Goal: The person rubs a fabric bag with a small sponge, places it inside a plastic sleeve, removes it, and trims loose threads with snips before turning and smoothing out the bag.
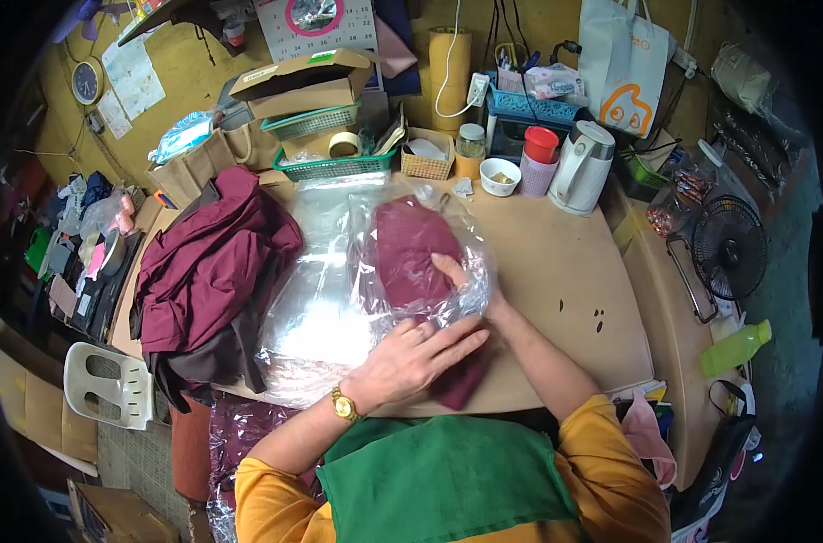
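**While handling maroon cloth (416, 253), close together at a clear bag (477, 244)**

Resting left hand (416, 357) palm down across the near edge of the bag, fingers outstretched, gold watch (343, 404) at the wrist. Cannot tell of any pinch beneath the palm. Showing right hand (466, 282) just beyond, near the left fingertips, thumb over the cloth (apparently under a layer of plastic, though hard to be sure through the glare). Cannot tell of any full grip there, with the other fingers hidden. See the cloth mostly under plastic, just beyond the left hand and reaching to the right thumb, with a loose end poking out on the near side of the left fingers.

Find clear plastic sleeves (316, 308) just left of the hands, glossy on the tan table (574, 253), and farther left a heap of maroon and dark garments (208, 258). Looking beyond the hands, spot a green basket (334, 169), a white bowl (499, 179), a red-lidded cup (538, 170) and a white kettle (582, 172). Well to the right of the right hand, notice a black fan (728, 246) and a green bottle (736, 348).
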The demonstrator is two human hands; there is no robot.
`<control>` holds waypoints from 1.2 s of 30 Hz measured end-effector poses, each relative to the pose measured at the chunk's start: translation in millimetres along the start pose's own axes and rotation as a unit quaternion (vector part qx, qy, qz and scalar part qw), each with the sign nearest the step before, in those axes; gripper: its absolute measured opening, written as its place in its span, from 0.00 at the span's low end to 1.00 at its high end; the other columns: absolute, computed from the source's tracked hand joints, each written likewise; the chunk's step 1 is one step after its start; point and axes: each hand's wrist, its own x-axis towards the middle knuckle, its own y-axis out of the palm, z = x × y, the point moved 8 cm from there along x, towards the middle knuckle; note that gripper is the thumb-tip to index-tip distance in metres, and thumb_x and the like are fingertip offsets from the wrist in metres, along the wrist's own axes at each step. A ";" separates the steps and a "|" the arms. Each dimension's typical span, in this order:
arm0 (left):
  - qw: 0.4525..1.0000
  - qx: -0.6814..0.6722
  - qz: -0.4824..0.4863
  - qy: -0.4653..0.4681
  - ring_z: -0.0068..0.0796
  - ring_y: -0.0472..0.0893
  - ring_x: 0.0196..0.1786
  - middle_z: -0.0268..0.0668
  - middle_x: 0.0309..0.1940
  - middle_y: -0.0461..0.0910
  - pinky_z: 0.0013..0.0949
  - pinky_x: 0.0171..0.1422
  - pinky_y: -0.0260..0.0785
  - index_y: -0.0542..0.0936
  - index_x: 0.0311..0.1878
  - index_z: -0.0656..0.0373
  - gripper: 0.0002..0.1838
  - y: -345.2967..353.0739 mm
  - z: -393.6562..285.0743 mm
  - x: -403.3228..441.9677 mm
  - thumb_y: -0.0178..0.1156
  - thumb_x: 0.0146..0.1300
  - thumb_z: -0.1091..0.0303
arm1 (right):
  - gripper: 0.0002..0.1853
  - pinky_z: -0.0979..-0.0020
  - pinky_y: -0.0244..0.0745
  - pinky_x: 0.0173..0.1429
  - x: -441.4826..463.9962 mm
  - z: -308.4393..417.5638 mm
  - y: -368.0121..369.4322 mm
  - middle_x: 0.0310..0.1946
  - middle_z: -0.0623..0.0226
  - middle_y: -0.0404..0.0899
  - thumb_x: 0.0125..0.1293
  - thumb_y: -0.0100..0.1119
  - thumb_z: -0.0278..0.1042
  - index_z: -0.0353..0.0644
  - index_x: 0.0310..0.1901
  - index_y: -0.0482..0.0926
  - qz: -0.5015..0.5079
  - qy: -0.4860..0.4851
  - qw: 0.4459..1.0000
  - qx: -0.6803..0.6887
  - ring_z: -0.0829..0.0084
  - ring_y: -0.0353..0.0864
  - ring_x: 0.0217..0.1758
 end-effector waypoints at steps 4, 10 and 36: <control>0.955 0.118 -0.237 -0.133 0.55 0.59 0.66 0.54 0.71 0.54 0.53 0.66 0.58 0.61 0.72 0.53 0.56 -21.4 37.3 -53.8 0.78 0.39 0.49 | 0.26 0.60 0.73 0.55 -12.7 57.1 -15.1 0.54 0.59 0.77 0.64 0.68 0.37 0.31 0.58 0.72 -0.117 -0.236 0.964 0.041 0.67 0.77 0.51; 0.877 -0.101 -0.340 -0.323 0.41 0.74 0.60 0.49 0.59 0.71 0.40 0.65 0.66 0.63 0.69 0.62 0.46 -11.7 123.1 -79.6 0.74 0.45 0.72 | 0.22 0.59 0.72 0.54 -31.5 51.9 13.3 0.46 0.54 0.76 0.59 0.64 0.28 0.32 0.55 0.72 -0.132 -0.293 0.940 -0.118 0.59 0.77 0.49; 0.867 -0.464 -0.033 -0.177 0.32 0.83 0.32 0.46 0.57 0.80 0.31 0.39 0.76 0.68 0.70 0.56 0.37 15.4 -6.5 2.8 0.61 0.53 0.77 | 0.29 0.51 0.57 0.75 -74.9 12.7 31.9 0.67 0.50 0.69 0.65 0.61 0.49 0.45 0.66 0.73 0.554 -0.070 0.817 0.145 0.53 0.66 0.72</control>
